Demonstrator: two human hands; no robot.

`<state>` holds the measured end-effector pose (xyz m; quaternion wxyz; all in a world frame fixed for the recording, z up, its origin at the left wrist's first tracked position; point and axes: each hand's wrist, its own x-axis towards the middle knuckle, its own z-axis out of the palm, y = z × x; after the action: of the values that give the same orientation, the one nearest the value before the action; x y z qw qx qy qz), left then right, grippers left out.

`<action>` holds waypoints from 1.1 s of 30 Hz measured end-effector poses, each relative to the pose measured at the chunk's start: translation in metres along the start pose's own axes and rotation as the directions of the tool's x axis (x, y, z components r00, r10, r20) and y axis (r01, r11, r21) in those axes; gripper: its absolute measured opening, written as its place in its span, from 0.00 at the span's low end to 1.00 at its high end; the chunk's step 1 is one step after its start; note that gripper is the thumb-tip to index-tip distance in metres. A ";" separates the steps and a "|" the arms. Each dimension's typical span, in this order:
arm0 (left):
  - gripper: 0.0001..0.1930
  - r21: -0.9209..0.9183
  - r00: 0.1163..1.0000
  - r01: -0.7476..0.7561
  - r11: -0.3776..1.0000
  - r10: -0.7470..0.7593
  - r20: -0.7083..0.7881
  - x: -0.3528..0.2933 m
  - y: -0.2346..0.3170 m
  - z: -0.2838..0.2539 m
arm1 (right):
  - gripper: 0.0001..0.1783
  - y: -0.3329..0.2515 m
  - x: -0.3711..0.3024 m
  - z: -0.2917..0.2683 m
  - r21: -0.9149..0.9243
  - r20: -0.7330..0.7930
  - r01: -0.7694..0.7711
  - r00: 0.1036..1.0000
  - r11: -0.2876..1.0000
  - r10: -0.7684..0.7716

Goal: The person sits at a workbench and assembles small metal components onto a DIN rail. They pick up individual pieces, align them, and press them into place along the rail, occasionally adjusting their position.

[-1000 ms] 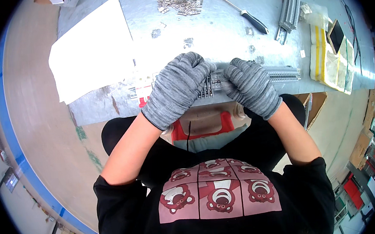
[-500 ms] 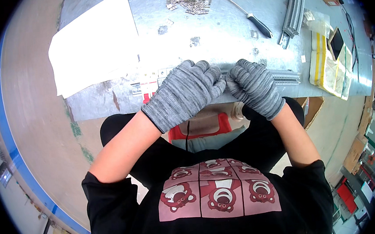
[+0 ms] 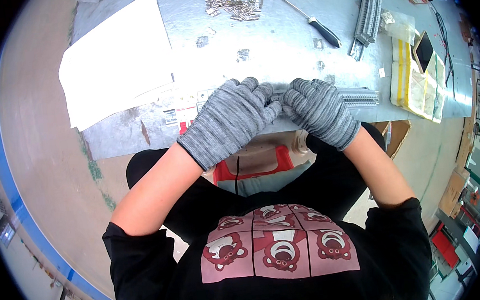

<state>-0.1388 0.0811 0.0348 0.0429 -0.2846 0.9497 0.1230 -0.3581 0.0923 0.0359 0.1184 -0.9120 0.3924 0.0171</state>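
Note:
A metal mounting rail [image 3: 373, 103] with grey terminal blocks [image 3: 358, 96] lies along the near edge of the workbench. White switch units with red parts [image 3: 185, 116] sit at its left end. My left hand [image 3: 231, 114], in a grey striped knit glove, is closed over the rail's left-middle stretch. Beside it, my right hand [image 3: 321, 110], gloved the same way, is closed over the middle, left of the grey blocks. The fingertips of both hands nearly meet. Whatever lies right under them is hidden by the gloves.
White sheets [image 3: 117, 64] cover the bench's left side. Beyond my hands are a pile of small metal pins [image 3: 234, 6] and a screwdriver [image 3: 324, 31]. Another rail of grey blocks [image 3: 369, 13] stands at the back right, near a phone [image 3: 423, 52] on a yellow-striped white packet [image 3: 403, 80].
The view has shifted slightly, so the bench and its things sit a little further left. My hands stay together over the rail, with small finger movements only.

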 end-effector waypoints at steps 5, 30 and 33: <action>0.20 -0.040 1.000 -0.007 0.999 0.006 -0.026 -0.002 -0.001 0.002 | 0.16 0.003 -0.012 0.016 0.056 -0.104 0.026 0.994 0.998 -0.020; 0.22 -0.041 0.999 -0.017 0.999 0.016 -0.043 -0.005 -0.002 0.008 | 0.13 0.005 0.004 -0.004 0.062 -0.030 0.042 0.999 0.997 -0.040; 0.24 -0.040 1.000 -0.002 0.999 0.002 0.002 -0.005 0.000 0.002 | 0.13 0.005 0.002 -0.002 0.065 -0.013 0.023 1.000 0.998 -0.022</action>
<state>-0.1350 0.0841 0.0337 0.0382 -0.2844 0.9473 0.1423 -0.3604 0.0873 0.0366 0.1456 -0.9122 0.3831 -0.0027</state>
